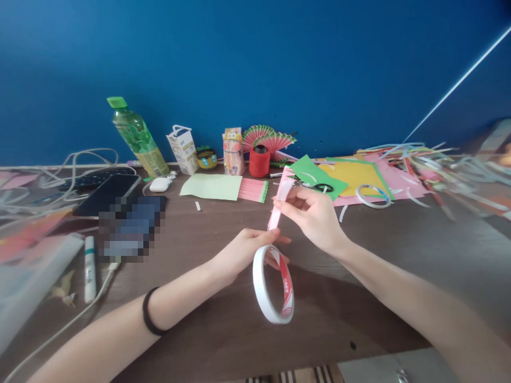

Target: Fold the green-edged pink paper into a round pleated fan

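Observation:
Over the middle of the table, a narrow folded pink paper strip [285, 187] is held up at a slant. My right hand [319, 215] pinches it near its middle between thumb and fingers. At its lower end, my left hand [243, 250] grips it with the thumb on top. A roll of white double-sided tape [261, 290] with a red and white core hangs at my left hand, some of its fingers showing through the ring. A whitish band lies along the strip's face; whether it is tape from the roll, I cannot tell.
Behind the hands lie a pale green sheet [211, 186], pink pleated paper [254, 190], black-handled scissors [321, 187] and another tape roll [373, 205]. Pleated fans [279, 142] and red thread [259, 162] stand near the wall. On the left are a green bottle [139, 138], phone [133, 226] and marker [90, 271].

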Action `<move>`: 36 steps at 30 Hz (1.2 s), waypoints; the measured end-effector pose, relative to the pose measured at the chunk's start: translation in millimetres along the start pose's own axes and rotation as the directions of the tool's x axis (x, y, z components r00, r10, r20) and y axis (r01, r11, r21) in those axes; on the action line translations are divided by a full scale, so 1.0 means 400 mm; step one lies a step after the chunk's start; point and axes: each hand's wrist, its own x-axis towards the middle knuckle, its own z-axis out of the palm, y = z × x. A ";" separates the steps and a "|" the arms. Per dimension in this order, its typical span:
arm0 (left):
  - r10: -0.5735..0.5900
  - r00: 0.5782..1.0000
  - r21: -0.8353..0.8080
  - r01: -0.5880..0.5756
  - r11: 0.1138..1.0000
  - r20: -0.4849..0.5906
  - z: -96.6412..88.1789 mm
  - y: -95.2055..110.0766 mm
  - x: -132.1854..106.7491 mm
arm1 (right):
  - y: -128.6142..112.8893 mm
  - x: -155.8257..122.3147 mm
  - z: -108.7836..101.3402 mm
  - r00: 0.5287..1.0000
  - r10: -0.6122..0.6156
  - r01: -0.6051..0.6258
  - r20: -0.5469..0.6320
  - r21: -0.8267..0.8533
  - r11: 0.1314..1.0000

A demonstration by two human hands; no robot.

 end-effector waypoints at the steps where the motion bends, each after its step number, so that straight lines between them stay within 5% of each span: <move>1: -0.002 1.000 -0.001 0.002 1.000 -0.002 0.000 0.001 0.001 | -0.004 0.000 0.000 1.000 0.007 -0.007 0.002 0.009 1.000; 15: 0.016 1.000 -0.024 -0.016 1.000 -0.006 -0.004 -0.010 0.008 | -0.008 0.000 -0.001 0.987 0.134 -0.153 0.094 0.250 0.956; 36: -0.028 0.997 -0.082 0.034 0.996 0.073 -0.018 0.000 0.009 | 0.002 0.003 0.000 0.964 0.174 -0.238 0.201 0.360 0.902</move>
